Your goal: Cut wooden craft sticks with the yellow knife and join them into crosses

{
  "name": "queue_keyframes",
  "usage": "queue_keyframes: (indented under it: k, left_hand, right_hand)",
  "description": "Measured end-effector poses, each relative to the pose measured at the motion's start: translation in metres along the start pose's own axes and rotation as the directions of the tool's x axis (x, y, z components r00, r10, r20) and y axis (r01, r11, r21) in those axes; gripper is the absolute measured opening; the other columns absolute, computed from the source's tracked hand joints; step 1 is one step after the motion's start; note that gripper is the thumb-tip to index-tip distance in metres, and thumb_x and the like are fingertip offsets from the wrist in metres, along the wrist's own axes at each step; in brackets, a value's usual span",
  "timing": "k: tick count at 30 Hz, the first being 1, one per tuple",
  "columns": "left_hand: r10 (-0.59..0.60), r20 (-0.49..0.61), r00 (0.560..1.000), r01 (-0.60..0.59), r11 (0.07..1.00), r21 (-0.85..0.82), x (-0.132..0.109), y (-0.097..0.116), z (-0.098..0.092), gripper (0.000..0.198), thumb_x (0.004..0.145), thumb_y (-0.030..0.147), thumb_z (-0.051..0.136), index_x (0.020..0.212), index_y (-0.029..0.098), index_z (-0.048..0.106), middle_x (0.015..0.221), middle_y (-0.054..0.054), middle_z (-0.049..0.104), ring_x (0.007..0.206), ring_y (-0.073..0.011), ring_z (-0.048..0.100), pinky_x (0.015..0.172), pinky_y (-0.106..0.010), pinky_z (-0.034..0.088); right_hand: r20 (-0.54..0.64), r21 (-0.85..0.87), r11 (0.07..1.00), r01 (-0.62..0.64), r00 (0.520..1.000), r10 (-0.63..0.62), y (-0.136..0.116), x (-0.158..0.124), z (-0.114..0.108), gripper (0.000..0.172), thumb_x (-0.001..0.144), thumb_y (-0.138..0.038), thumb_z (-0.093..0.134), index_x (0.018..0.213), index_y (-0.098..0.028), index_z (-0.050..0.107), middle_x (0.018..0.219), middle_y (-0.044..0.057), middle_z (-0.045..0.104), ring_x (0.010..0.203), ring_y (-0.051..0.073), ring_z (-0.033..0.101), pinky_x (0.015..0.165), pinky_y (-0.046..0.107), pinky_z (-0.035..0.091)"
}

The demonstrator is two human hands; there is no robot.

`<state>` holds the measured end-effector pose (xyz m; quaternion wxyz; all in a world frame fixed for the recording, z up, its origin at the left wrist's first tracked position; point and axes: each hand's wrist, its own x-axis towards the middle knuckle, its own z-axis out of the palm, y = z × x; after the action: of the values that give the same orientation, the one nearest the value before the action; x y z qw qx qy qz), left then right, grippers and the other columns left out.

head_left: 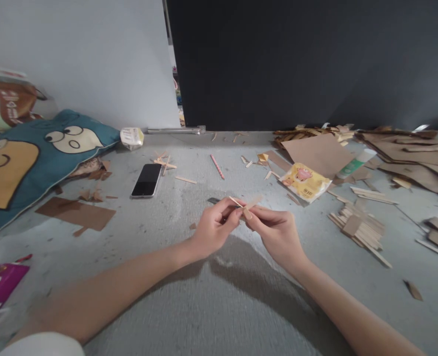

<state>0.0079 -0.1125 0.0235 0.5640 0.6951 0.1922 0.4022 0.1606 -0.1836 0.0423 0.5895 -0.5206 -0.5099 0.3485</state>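
Observation:
Both hands meet over the middle of the grey table. My left hand (217,223) pinches a thin wooden stick (236,201) between thumb and fingers. Close against it, my right hand (276,230) is closed on a flat pale wooden piece (254,202). The two pieces cross or touch at the fingertips; how they join is hidden by the fingers. Just behind the left fingers lies a dark object (213,200), partly covered. A pink striped stick (217,167) rests on the table beyond the hands.
A black phone (147,181) lies left, near loose sticks (166,163) and brown cardboard (76,213). A teal pillow (56,158) is far left. At right are a yellow packet (304,182), a glue stick (357,163) and a pile of wooden sticks (360,227).

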Motion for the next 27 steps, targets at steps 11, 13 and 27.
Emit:
queue_keyframes:
  k: [11, 13, 27]
  left_hand:
    - [0.03, -0.036, 0.999, -0.031, 0.999, -0.037, -0.0015, -0.0039, 0.003, 0.029, 0.105, 0.046, 0.056, 0.11, 0.019, 0.066, 0.07, 0.003, 0.049, 0.057, -0.0094, 0.037, 0.053, -0.023, 0.031]
    - [0.019, -0.049, 0.999, -0.021, 0.998, -0.058, -0.0007, -0.003, 0.004, 0.029, 0.104, 0.047, 0.056, 0.109, 0.019, 0.066, 0.069, 0.003, 0.049, 0.058, -0.0097, 0.039, 0.054, -0.023, 0.033]
    - [0.068, -0.032, 0.997, -0.071, 0.994, -0.089, -0.0034, -0.0099, 0.0009, 0.025, 0.105, 0.045, 0.057, 0.113, 0.022, 0.052, 0.073, 0.003, 0.059, 0.066, -0.0113, 0.057, 0.063, -0.024, 0.046]
  right_hand:
    - [-0.054, -0.042, 0.998, 0.046, 0.997, -0.049, 0.0017, 0.0003, 0.0055, 0.028, 0.087, -0.042, 0.072, 0.072, -0.021, 0.081, 0.061, -0.001, 0.056, 0.059, 0.012, 0.042, 0.053, 0.026, 0.034]
    - [-0.066, -0.041, 0.998, 0.047, 0.997, -0.05, 0.0022, 0.0005, 0.0066, 0.027, 0.087, -0.043, 0.072, 0.075, -0.021, 0.083, 0.061, -0.001, 0.057, 0.059, 0.012, 0.042, 0.053, 0.026, 0.034]
    - [0.055, 0.075, 0.996, 0.054, 0.997, -0.058, -0.0027, -0.0009, 0.0013, 0.025, 0.096, -0.036, 0.068, 0.084, -0.022, 0.083, 0.073, 0.003, 0.07, 0.068, 0.015, 0.057, 0.065, 0.029, 0.046]
